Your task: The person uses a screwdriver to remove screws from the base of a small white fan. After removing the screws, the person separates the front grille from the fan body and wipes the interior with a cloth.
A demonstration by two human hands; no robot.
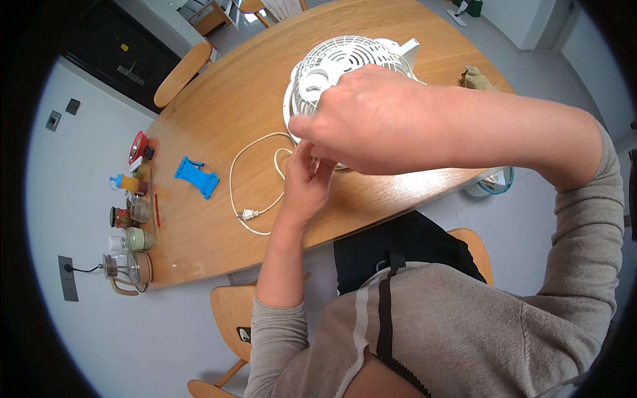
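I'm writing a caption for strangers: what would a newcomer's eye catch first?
Probably the right hand, large at the centre, partly covering a round white grille on the wooden table, with the left hand just below. Next, the bright blue object on the tabletop's left half.

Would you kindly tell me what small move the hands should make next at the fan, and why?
I would probably ease the right hand slightly aside, so the near edge of the fan can be seen. That hand covers part of the fan, and the left hand reaches up just below it, so what either one grips is hidden here.
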